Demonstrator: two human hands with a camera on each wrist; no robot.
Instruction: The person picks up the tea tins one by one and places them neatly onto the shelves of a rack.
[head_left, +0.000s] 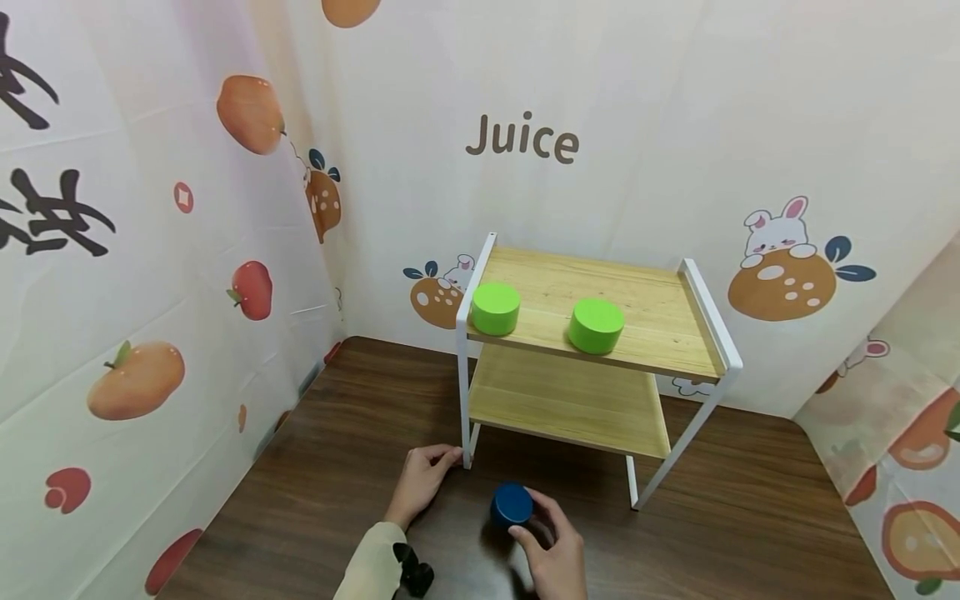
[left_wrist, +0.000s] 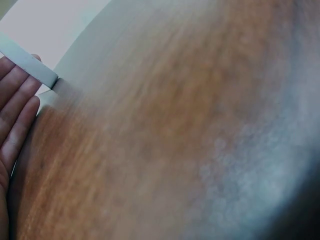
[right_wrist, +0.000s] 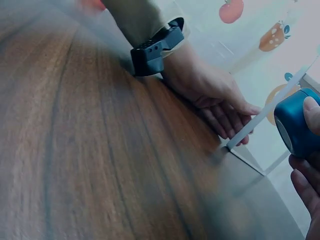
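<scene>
My right hand (head_left: 557,546) pinches a small dark-blue cylinder (head_left: 513,504) between thumb and fingers, in front of the rack. In the right wrist view the cylinder (right_wrist: 299,122) is tilted, and a paler round end shows. At the front left foot of a two-tier shelf rack (head_left: 570,433), my left hand (head_left: 422,482) holds the white leg (head_left: 464,400). In the right wrist view the left hand (right_wrist: 212,92) has its thumb on one side of that leg and its fingers on the other. Only part of the left hand (left_wrist: 17,107) enters the left wrist view.
Two bright green cylinders, one at the left (head_left: 496,309) and one near the middle (head_left: 596,326), stand on the wooden top tier's front edge. The rack stands on a dark wood table (head_left: 360,417). Printed cloth (head_left: 600,192) hangs behind and at both sides.
</scene>
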